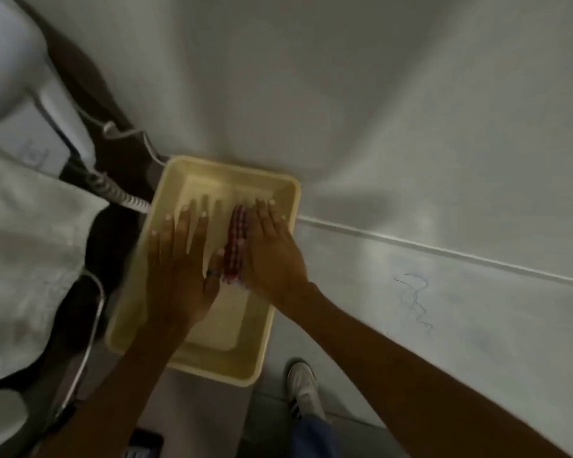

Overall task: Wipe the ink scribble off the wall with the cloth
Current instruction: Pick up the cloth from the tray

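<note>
A red-and-white checked cloth [236,246] is pressed upright between my two flat palms above a cream plastic basin [212,358]. My left hand [179,262] lies against its left side with fingers straight and spread. Against its right side my right hand [273,252] presses with fingers together. A blue ink scribble [415,300] runs down the white wall [411,127] to the right of my hands, well apart from the cloth.
The basin stands on the floor against the wall. A coiled white cable [119,190] and a metal-framed chair [86,325] are to its left. My white shoe [303,386] is on the floor just right of the basin.
</note>
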`<state>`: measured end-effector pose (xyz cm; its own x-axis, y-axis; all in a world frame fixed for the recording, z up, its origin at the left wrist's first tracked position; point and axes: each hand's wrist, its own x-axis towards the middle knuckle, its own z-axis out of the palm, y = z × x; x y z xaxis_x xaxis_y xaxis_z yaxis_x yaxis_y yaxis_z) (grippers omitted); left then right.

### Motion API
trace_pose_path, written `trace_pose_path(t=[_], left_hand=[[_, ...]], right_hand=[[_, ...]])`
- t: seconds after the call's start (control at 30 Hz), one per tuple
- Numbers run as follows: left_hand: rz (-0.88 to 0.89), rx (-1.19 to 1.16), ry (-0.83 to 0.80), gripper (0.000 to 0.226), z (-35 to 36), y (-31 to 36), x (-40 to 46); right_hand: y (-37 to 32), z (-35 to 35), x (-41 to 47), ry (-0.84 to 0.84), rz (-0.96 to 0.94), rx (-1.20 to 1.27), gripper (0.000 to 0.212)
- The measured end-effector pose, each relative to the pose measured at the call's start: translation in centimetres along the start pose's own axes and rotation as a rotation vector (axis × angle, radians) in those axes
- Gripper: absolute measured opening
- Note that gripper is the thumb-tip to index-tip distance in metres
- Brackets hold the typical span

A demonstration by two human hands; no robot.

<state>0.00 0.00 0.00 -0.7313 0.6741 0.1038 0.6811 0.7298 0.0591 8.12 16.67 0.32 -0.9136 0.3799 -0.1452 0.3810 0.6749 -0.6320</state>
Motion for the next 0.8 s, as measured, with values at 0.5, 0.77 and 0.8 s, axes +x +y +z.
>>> trace_pose_path(t=[0.5, 0.77, 0.8], left_hand=[[-0.259, -0.142, 0.018, 0.067, 1.7, 5.1, -3.6], [-0.077, -0.155, -0.055, 0.071, 2.6, 17.5, -10.6], [-0.038, -0.148, -0.084, 0.071, 3.5, 19.2, -11.4]], right_hand=[[0.5, 2.5, 1.3, 0.126, -0.099, 0.082, 0.081], [15.0, -1.7, -18.9, 0.118, 0.123, 0.055, 0.096], [17.7, -1.4, -21.3, 0.096, 0.202, 0.064, 0.092]])
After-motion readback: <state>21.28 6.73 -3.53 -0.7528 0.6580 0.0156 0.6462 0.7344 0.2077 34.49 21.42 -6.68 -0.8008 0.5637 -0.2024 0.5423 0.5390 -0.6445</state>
